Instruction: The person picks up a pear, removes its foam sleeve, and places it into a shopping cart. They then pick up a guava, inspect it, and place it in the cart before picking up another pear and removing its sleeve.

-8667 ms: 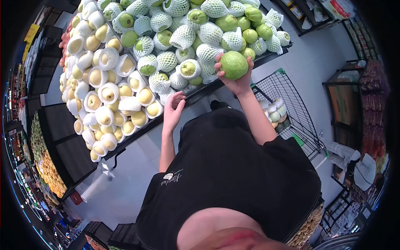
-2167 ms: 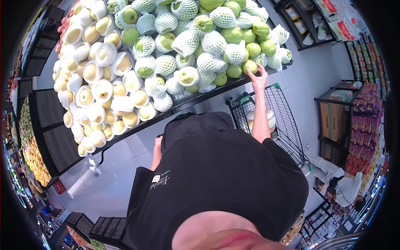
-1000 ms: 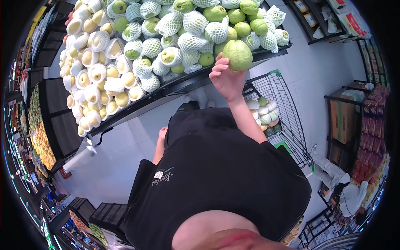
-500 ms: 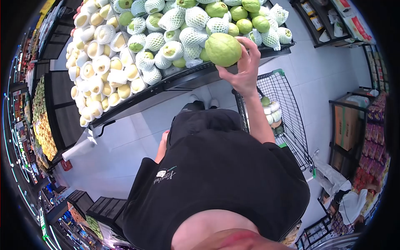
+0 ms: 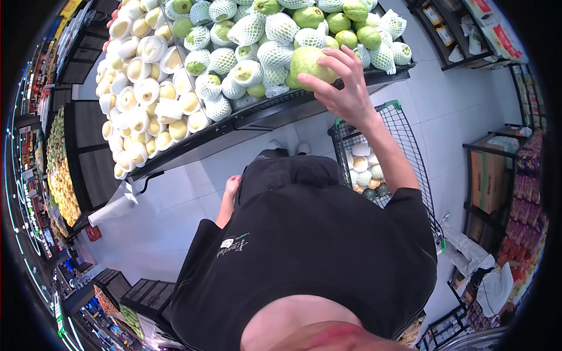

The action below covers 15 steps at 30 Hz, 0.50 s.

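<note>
My right hand (image 5: 345, 88) is closed on a large bare green guava (image 5: 313, 66) at the front edge of the fruit display. Its thumb lies across the near side and its fingers curl over the top right. Around the guava are more green guavas (image 5: 338, 22), some bare and many in white foam nets (image 5: 275, 54). My left hand (image 5: 232, 186) hangs low beside my hip, near my dark trousers. Its fingers are mostly hidden, and nothing shows in it.
Pale yellow fruit in white foam sleeves (image 5: 140, 120) fills the display's left part. A wire shopping cart (image 5: 410, 140) stands to my right, with netted fruit (image 5: 364, 175) inside. Shelves with a cardboard box (image 5: 486, 178) are farther right. A plastic bag roll (image 5: 114, 205) hangs at lower left.
My right hand has turned over the guava, its thumb now across the near side and its fingers on top. My forearm has swung right, uncovering more of the cart's fruit.
</note>
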Available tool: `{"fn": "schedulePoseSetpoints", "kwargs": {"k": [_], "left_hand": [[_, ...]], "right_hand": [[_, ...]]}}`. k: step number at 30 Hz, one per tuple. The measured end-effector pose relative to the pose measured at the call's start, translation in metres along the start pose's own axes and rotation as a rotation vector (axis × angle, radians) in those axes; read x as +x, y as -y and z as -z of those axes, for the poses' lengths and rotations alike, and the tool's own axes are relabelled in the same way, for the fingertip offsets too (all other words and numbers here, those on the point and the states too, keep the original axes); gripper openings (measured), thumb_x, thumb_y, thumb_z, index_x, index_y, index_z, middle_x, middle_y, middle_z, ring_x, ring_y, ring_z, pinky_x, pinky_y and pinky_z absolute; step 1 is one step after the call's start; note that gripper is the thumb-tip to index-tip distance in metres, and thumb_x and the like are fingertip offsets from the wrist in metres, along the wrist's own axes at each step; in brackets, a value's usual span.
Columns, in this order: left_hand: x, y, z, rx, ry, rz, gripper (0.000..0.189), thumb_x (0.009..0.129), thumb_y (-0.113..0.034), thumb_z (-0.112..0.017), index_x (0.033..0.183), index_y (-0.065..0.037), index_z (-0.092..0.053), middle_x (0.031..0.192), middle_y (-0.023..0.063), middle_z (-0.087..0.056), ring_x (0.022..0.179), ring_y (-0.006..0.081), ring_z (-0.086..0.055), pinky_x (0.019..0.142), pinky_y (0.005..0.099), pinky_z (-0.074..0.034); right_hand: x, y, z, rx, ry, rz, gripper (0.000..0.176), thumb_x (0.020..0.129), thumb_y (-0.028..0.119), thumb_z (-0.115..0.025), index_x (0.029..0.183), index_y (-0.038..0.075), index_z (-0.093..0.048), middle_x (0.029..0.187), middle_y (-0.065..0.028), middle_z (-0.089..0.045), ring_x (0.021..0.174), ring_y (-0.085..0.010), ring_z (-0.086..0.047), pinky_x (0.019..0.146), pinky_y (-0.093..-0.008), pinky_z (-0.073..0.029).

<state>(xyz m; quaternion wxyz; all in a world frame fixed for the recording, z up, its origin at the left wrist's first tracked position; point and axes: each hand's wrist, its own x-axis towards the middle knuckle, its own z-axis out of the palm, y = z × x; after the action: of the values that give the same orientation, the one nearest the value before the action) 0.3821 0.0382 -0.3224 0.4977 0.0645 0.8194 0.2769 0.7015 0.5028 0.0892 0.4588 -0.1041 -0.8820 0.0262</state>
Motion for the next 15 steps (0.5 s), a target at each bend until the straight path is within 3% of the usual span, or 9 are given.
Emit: {"fn": "schedulePoseSetpoints", "kwargs": {"k": [3, 6, 9, 10, 13, 14, 15], "left_hand": [[0.01, 0.02, 0.004, -0.095, 0.025, 0.03, 0.032, 0.096, -0.024, -0.058, 0.113, 0.002, -0.067, 0.095, 0.0049, -0.069, 0.088, 0.015, -0.063, 0.082, 0.0313, -0.051], [0.018, 0.031, 0.011, -0.216, 0.115, 0.057, 0.033, 0.095, -0.024, -0.058, 0.113, 0.003, -0.067, 0.098, 0.007, -0.071, 0.091, 0.0166, -0.064, 0.084, 0.0331, -0.052], [0.025, 0.038, 0.014, -0.255, 0.144, 0.068, 0.033, 0.095, -0.024, -0.058, 0.113, 0.003, -0.067, 0.098, 0.007, -0.071, 0.09, 0.0166, -0.064, 0.083, 0.0331, -0.051], [0.027, 0.038, 0.015, -0.257, 0.144, 0.068, 0.033, 0.095, -0.024, -0.058, 0.113, 0.003, -0.067, 0.098, 0.007, -0.071, 0.09, 0.0166, -0.064, 0.083, 0.0331, -0.051], [0.034, 0.037, 0.018, -0.257, 0.138, 0.06, 0.033, 0.095, -0.024, -0.058, 0.113, 0.003, -0.067, 0.098, 0.007, -0.071, 0.089, 0.0165, -0.064, 0.082, 0.033, -0.051], [0.037, 0.035, 0.02, -0.254, 0.135, 0.058, 0.033, 0.095, -0.024, -0.058, 0.113, 0.003, -0.067, 0.097, 0.007, -0.071, 0.089, 0.0165, -0.064, 0.082, 0.033, -0.051], [0.038, 0.033, 0.023, -0.246, 0.13, 0.054, 0.033, 0.095, -0.024, -0.058, 0.113, 0.003, -0.067, 0.097, 0.007, -0.071, 0.088, 0.0165, -0.064, 0.082, 0.033, -0.051]], "right_hand": [[0.006, -0.006, 0.004, -0.108, 0.133, 0.095, 0.069, 0.062, 0.001, -0.08, 0.124, 0.028, -0.066, 0.127, -0.0047, -0.049, 0.125, -0.027, -0.052, 0.109, -0.0548, -0.04], [0.014, -0.006, -0.001, -0.121, 0.234, 0.05, 0.063, 0.067, 0.007, -0.077, 0.124, 0.03, -0.067, 0.127, -0.0045, -0.051, 0.125, -0.0287, -0.05, 0.111, -0.0512, -0.037], [0.012, -0.007, -0.023, 0.086, 0.177, -0.203, 0.068, 0.062, 0.005, -0.079, 0.125, 0.029, -0.067, 0.128, -0.0055, -0.05, 0.125, -0.0299, -0.049, 0.11, -0.0476, -0.039], [0.012, -0.005, -0.029, 0.177, 0.159, -0.313, 0.069, 0.064, 0.004, -0.08, 0.129, 0.024, -0.065, 0.127, -0.008, -0.051, 0.12, -0.0295, -0.053, 0.106, -0.0443, -0.044], [0.017, 0.004, -0.047, 0.751, 0.041, -0.805, 0.066, 0.071, 0.007, -0.082, 0.133, 0.014, -0.06, 0.133, -0.0112, -0.05, 0.119, -0.0278, -0.056, 0.103, -0.0434, -0.048], [0.019, 0.003, -0.053, 1.028, 0.029, -0.915, 0.078, 0.075, 0.009, -0.081, 0.144, 0.004, -0.045, 0.139, -0.0097, -0.05, 0.12, -0.0274, -0.058, 0.107, -0.0466, -0.047], [0.021, 0.006, -0.06, 1.241, -0.065, -0.971, 0.078, 0.076, 0.013, -0.08, 0.145, 0.004, -0.043, 0.14, -0.0117, -0.05, 0.122, -0.0282, -0.057, 0.108, -0.0498, -0.046]]}}
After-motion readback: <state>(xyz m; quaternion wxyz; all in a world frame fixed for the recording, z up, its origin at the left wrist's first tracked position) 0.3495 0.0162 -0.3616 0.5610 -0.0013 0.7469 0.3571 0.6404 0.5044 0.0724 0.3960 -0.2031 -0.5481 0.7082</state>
